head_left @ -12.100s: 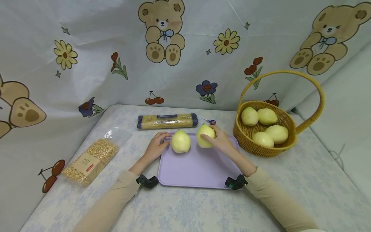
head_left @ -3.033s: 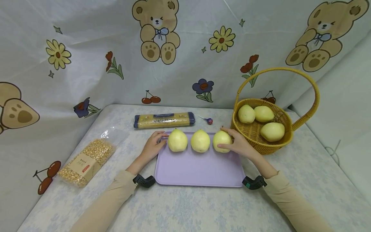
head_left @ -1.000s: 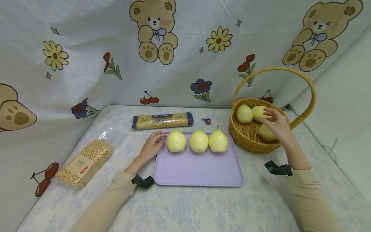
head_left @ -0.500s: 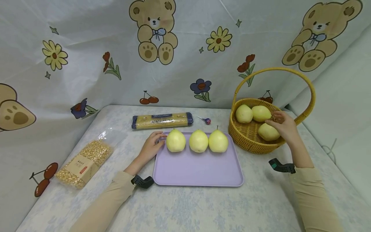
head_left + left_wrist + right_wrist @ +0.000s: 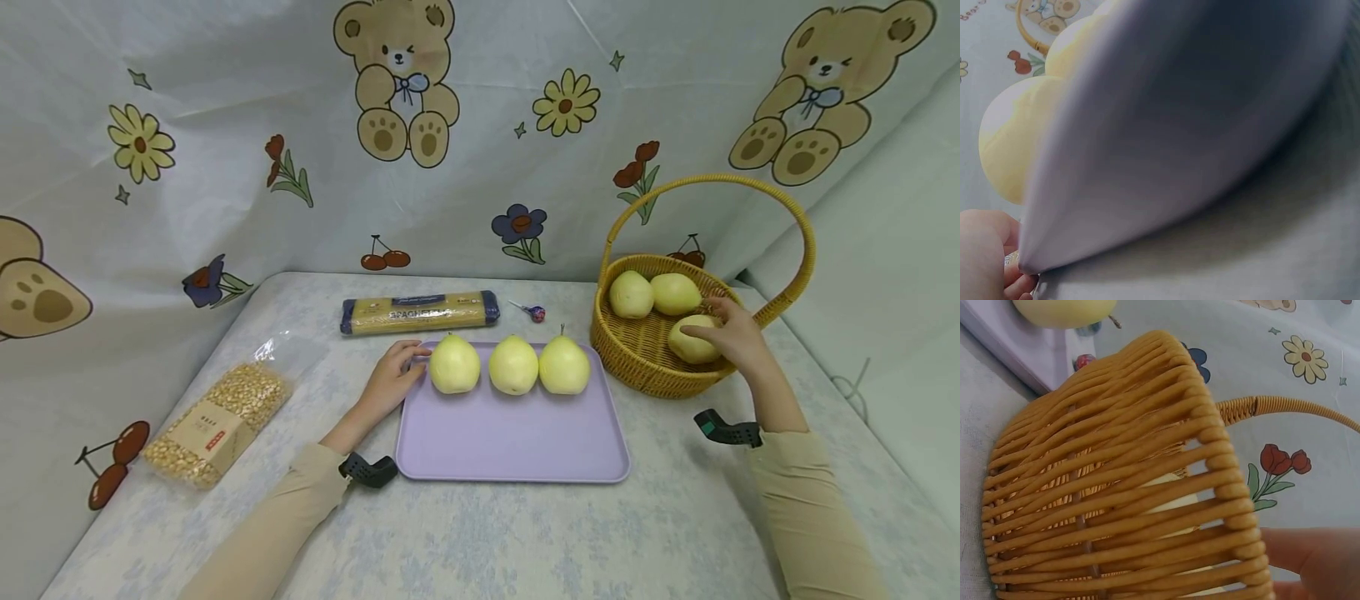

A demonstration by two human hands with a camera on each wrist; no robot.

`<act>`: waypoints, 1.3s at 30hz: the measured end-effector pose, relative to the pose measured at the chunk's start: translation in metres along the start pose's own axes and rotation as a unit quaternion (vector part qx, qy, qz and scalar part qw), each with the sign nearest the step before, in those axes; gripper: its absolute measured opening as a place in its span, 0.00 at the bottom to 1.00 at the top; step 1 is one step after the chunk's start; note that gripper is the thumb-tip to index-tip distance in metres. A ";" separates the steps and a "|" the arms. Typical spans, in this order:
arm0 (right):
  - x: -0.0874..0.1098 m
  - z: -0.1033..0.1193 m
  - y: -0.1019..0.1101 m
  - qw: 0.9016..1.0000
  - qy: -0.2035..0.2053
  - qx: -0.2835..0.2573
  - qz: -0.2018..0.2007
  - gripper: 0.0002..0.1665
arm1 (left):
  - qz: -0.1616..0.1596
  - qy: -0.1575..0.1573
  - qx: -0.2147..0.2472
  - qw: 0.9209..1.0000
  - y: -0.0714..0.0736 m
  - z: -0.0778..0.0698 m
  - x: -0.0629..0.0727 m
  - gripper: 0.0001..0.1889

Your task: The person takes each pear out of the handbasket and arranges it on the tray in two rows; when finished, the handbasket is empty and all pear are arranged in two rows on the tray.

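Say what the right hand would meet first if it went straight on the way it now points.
The right hand would most likely meet the front pear in the wicker basket. The two look so close that they may be touching; depth is unclear.

The basket (image 5: 637, 367) is coarsely woven, the smooth tray (image 5: 513, 442) probably plastic.

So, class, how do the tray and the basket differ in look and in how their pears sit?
The tray is flat and lilac; the basket is deep, woven and golden-brown. The basket has a tall arched handle; the tray shows none. On the tray, pears stand in a row; in the basket, two sit behind one. Both hold three pears.
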State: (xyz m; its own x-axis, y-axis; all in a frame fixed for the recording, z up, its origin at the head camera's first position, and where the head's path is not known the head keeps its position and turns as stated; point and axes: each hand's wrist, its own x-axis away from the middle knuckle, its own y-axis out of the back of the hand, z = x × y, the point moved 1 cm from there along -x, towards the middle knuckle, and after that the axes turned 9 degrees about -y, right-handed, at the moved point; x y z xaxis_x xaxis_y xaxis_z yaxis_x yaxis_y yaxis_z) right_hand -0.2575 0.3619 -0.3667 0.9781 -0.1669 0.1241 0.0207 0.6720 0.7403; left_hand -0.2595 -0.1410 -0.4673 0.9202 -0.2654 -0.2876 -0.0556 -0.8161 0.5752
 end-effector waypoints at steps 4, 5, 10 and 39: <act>-0.003 -0.003 -0.003 1.000 0.003 0.025 0.008 0.51 | -0.001 0.002 0.001 1.000 0.000 0.001 0.000 0.15; -0.004 -0.004 -0.003 0.999 0.006 0.036 0.008 0.51 | -0.001 0.001 0.001 1.000 0.000 0.001 0.000 0.14; -0.008 -0.006 -0.008 0.997 0.023 0.075 0.014 0.46 | 0.000 0.002 0.001 1.000 0.000 0.001 0.000 0.15; -0.008 -0.003 -0.018 0.992 0.044 0.108 0.040 0.52 | 0.007 0.011 0.010 1.000 0.001 -0.001 0.000 0.15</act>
State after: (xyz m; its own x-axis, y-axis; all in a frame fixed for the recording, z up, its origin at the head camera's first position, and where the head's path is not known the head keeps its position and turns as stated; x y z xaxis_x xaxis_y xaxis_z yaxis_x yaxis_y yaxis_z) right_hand -0.2650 0.3535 -0.3828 0.9893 -0.0495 0.1375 -0.0935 0.5081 0.8562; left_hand -0.2596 -0.1410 -0.4661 0.9275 -0.2658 -0.2630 -0.0762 -0.8229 0.5631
